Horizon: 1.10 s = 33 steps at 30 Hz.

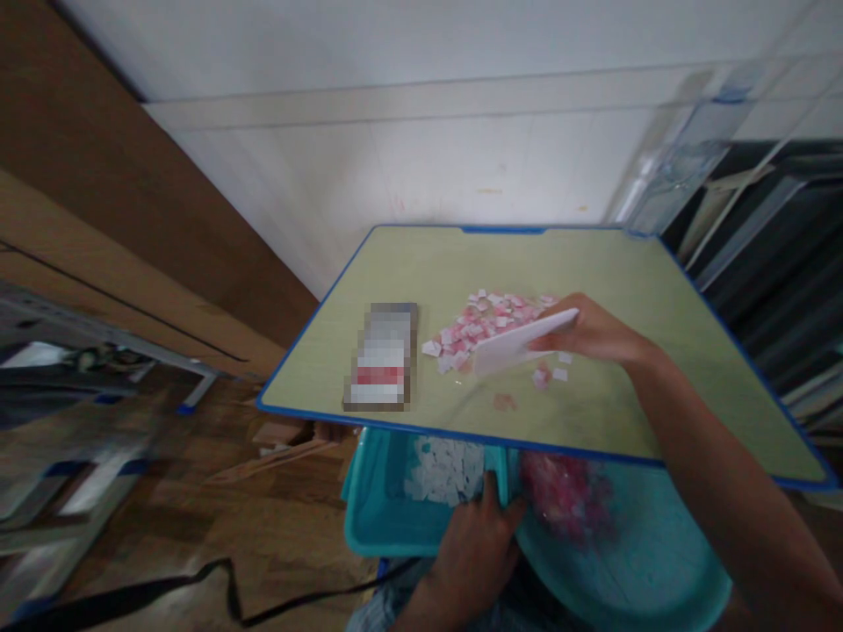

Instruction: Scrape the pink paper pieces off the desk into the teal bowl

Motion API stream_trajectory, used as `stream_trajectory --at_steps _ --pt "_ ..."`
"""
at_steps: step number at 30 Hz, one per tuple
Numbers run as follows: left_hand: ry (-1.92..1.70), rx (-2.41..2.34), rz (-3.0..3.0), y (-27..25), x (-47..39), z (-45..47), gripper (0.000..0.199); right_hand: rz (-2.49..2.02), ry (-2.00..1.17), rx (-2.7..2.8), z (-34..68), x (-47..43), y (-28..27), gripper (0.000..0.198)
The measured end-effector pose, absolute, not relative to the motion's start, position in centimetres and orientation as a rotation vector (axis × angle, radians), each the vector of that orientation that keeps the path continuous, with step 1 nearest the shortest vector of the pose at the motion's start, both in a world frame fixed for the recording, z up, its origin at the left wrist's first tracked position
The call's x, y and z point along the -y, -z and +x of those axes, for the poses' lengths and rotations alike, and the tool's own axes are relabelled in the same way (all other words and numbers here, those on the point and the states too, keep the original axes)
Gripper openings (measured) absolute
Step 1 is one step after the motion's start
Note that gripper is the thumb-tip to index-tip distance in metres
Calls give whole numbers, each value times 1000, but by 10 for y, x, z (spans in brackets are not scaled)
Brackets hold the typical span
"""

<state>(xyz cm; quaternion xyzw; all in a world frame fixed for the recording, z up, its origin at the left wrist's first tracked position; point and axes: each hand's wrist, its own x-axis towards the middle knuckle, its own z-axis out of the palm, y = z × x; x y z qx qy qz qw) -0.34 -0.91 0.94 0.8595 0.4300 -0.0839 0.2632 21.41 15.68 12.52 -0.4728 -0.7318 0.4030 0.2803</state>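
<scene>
1. Yellow-green top with blue edging on this table (593,263), which sits up against a white wall (395,158).
2. Right hand (593,329) has a flat white card (510,347) pinched at one end. It's tilted, with the far end pointing left, in front of the pile. Can't tell if its lower edge is touching the table.
3. The pile (471,329) is a heap of little pink and white pieces around the middle of the table, plus a few stray bits (559,375) just below the right hand.
4. Left hand (478,544) is well apart from the right one, down below the table at the rims where the teal tub (372,491) and round basin (665,544) meet. Honestly can't tell if it's gripping anything.
5. The tub's got white pieces (448,470) in it; the basin has a blurry pink bundle (566,491).
6. Pixelated slab (382,351) lies left of the pile.
</scene>
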Motion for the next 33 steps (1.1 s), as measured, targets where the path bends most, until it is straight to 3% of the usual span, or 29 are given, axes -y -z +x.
stream_trajectory --at_steps 7,33 --pt "283 -1195 2311 -9 9 -1 47 -1187 -905 2000 207 -158 -118 26" --pt "323 -1191 2311 -13 8 -1 47 -1081 -927 2096 204 -156 -113 19"
